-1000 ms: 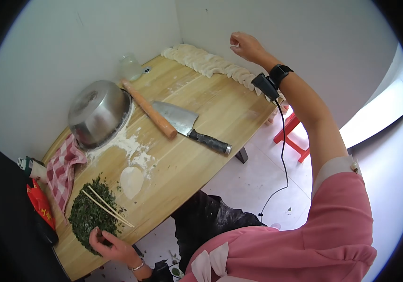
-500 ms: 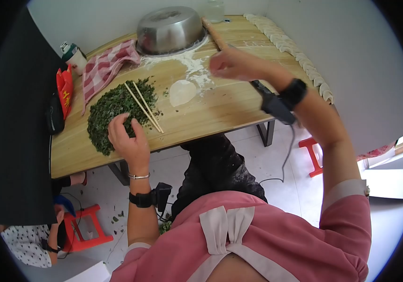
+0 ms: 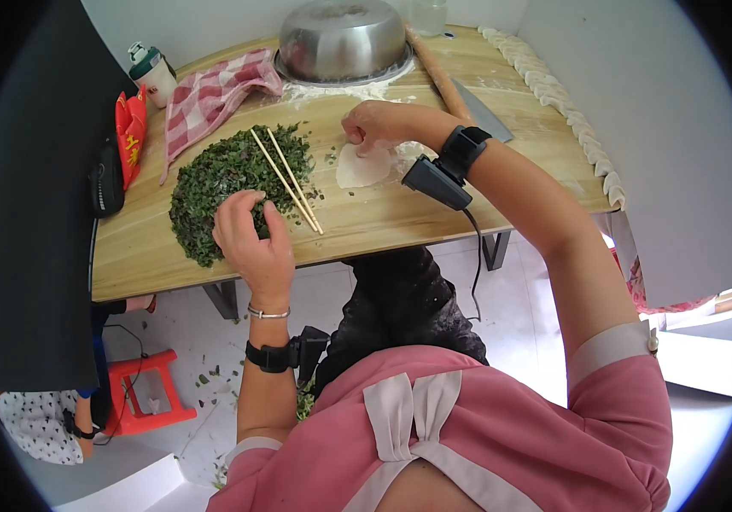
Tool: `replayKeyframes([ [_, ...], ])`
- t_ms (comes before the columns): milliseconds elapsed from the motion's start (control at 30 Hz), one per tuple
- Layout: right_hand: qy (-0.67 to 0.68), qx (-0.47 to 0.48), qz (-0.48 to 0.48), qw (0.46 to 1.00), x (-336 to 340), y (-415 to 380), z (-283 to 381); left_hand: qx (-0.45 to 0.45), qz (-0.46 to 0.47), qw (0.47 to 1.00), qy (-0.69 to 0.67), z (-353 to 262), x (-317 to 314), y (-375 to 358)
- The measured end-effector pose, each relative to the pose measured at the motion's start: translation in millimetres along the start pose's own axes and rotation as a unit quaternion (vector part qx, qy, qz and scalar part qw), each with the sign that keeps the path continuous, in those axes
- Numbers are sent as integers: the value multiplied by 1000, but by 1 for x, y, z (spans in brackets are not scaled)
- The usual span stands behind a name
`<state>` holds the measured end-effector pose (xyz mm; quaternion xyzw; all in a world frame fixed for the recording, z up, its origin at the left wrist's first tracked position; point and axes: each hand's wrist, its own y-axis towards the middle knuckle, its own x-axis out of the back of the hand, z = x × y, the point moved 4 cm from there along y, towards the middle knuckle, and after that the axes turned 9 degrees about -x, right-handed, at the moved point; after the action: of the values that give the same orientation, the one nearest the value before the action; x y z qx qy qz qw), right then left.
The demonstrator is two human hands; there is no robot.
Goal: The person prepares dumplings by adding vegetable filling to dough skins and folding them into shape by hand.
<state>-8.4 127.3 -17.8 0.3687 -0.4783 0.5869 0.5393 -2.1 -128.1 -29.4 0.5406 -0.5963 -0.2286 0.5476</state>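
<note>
My right hand (image 3: 380, 126) is at the upper edge of a thin round dough wrapper (image 3: 361, 174) lying on the wooden table. Its thumb and fingertips pinch together at that edge. My left hand (image 3: 255, 243) rests over the near side of a pile of chopped greens (image 3: 216, 175), fingers curved and thumb held apart, with nothing seen in it. A pair of chopsticks (image 3: 294, 188) lies across the pile's right side, tips reaching onto the table.
At the back sits an upturned steel basin (image 3: 344, 43), with a rolling pin (image 3: 438, 75) and a flat blade (image 3: 485, 115) to its right. Folded dumplings (image 3: 554, 90) line the right edge. A checked cloth (image 3: 216, 98), bottle (image 3: 154, 75) and red packet (image 3: 131, 136) stand left.
My right hand has moved left and down from beside the rolling pin to the wrapper's edge. My left hand stays by the greens. The whole view has shifted slightly.
</note>
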Motion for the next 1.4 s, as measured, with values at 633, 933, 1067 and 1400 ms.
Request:
replayKeyframes([
  [633, 674, 68, 60, 733, 17, -43, 4, 262, -1, 865, -428, -18, -21, 7],
  [933, 669, 85, 5, 739, 6, -45, 31, 471, -6, 532, -703, -32, -70, 16],
  [1067, 606, 31, -31, 794, -1, -52, 36, 477, -44, 592, -648, -20, -68, 11],
  [1400, 698, 26, -5, 715, -22, -50, 37, 454, -47, 649, -608, -14, -64, 14],
])
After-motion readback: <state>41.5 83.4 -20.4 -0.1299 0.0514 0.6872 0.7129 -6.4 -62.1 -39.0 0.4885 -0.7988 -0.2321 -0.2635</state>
